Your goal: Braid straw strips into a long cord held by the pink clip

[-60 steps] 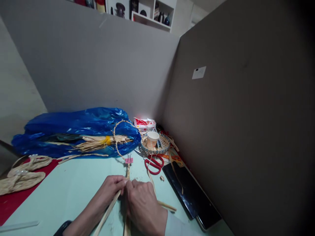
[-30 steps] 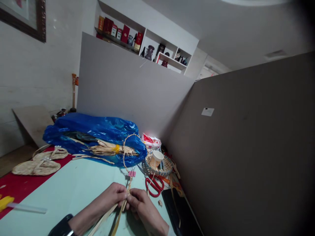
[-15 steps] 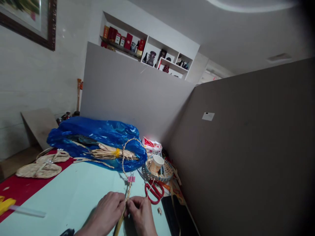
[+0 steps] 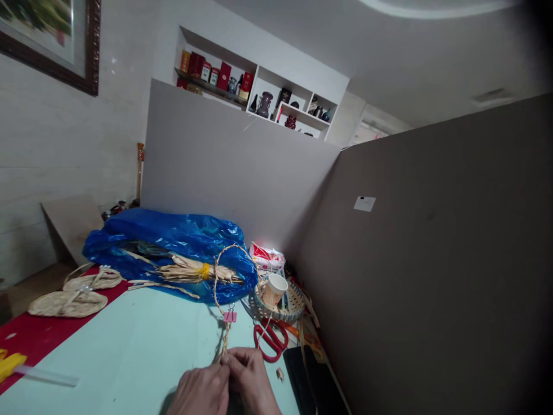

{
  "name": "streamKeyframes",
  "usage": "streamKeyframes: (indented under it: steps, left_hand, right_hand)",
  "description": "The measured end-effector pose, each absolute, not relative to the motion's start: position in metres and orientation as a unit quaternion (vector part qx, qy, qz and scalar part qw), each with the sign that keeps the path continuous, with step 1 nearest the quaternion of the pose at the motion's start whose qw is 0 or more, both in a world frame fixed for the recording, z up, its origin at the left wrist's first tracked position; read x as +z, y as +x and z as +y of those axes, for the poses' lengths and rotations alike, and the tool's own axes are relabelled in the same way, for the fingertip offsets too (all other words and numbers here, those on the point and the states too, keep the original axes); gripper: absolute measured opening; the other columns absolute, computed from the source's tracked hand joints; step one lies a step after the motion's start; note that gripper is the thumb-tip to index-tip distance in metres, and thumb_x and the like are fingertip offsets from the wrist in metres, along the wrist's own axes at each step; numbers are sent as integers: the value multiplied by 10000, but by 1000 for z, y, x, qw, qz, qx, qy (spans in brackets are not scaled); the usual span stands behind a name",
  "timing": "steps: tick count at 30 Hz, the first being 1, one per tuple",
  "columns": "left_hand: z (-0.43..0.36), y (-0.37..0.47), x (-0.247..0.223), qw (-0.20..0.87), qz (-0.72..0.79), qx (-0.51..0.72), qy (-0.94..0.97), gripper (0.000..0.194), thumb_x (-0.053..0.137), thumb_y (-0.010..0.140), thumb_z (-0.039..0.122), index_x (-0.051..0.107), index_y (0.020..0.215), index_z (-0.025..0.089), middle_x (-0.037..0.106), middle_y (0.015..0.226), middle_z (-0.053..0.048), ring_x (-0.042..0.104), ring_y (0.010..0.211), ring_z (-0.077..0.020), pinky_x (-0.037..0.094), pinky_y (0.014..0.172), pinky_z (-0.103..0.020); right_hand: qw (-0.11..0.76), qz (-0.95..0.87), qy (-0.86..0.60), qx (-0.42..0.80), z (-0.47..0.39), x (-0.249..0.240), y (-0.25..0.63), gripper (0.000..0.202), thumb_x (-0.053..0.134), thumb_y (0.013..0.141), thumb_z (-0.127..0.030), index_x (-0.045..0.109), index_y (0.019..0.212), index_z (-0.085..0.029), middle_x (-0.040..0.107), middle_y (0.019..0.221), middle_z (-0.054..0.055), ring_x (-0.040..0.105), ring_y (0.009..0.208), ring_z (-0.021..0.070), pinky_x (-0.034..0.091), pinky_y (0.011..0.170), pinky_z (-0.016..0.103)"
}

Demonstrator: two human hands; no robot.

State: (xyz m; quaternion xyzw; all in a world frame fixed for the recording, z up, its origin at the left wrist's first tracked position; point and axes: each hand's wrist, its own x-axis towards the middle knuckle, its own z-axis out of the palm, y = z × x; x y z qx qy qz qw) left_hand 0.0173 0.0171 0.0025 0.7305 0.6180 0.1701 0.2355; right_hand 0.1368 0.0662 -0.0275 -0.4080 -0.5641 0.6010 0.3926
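A thin braid of pale straw (image 4: 225, 338) runs down the pale green tabletop to my fingers, and its upper part curves into a large loop. A pink binder clip (image 4: 230, 317) is clamped on the braid above my hands. My right hand (image 4: 251, 377) pinches the braid's lower end between thumb and forefinger. Pressed up against it from the left, my left hand (image 4: 202, 391) has its fingers curled in at the same spot. The strands below are hidden behind my hands.
Red-handled scissors (image 4: 271, 340), a woven basket (image 4: 295, 302) with a paper cup (image 4: 275, 288), and a black flat object (image 4: 317, 380) lie right. Behind is a straw bundle (image 4: 185, 270) on a blue plastic bag (image 4: 173, 225). Woven straw soles (image 4: 69, 302) and a yellow-handled tool (image 4: 12, 364) lie left.
My left hand has moved down and right, closer against my right hand. The strands visible below my hands are now covered. My right hand, the clip and the loop stay nearly in place.
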Motion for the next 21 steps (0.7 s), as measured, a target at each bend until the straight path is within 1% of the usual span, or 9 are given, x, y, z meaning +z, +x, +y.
streamKeyframes:
  steps: [3,5,7,9,10,12,15,18,21]
  left_hand:
    - [26,4,11,262,642,282,663,273,434,844,290,563,613,221,713,758,-122,653,766,-292,420,739,-384]
    - [33,-5,11,289,646,329,625,235,407,821,313,496,619,233,675,744,-93,622,779,-270,416,747,-370]
    - [40,-8,6,351,620,348,610,183,423,784,361,515,689,234,664,739,-50,626,776,-239,442,726,-329]
    - [44,-4,-2,427,582,351,596,238,441,737,465,505,703,238,625,662,-12,619,651,-201,461,627,-296]
    - [46,-1,-7,459,571,349,585,290,409,727,526,478,698,246,577,601,11,575,539,-177,443,543,-285]
    - [49,6,-14,495,565,348,561,352,371,702,610,422,667,263,456,509,62,386,371,-118,326,407,-255]
    - [52,10,-20,504,571,346,547,354,399,681,609,425,610,263,387,455,86,224,344,-83,196,383,-239]
    - [53,8,-22,478,586,353,551,317,457,672,535,438,528,253,379,425,75,286,378,-99,228,426,-247]
    - [51,5,-22,439,610,360,553,342,520,682,482,395,462,254,390,423,63,391,436,-130,296,492,-261]
  right_hand:
    - [399,-560,-396,609,67,-34,139,474,722,688,-565,567,548,-139,394,507,-34,278,508,83,214,505,225]
    - [397,-560,-388,615,68,-37,140,468,709,709,-561,593,553,-136,428,507,-21,295,505,88,220,512,227]
    - [391,-562,-380,622,68,-40,140,473,699,716,-571,605,558,-135,471,517,-4,313,498,90,229,511,227]
    - [382,-566,-371,629,68,-41,139,481,681,714,-595,613,575,-139,498,518,5,310,479,89,251,509,228]
    - [377,-570,-369,629,69,-41,138,483,665,718,-603,621,586,-140,497,510,3,294,464,85,258,505,229]
    - [368,-581,-372,623,69,-39,137,481,633,737,-598,638,598,-138,469,480,-12,247,435,77,242,487,229]
    - [361,-603,-384,599,69,-37,139,443,624,767,-523,659,575,-125,463,467,-11,254,433,78,209,482,229]
    - [365,-670,-422,490,67,-34,147,350,613,816,-382,676,585,-127,572,539,34,440,523,121,277,548,237]
    - [301,-792,-471,247,61,-31,154,268,526,877,-217,691,679,-146,657,647,66,575,627,166,288,579,258]
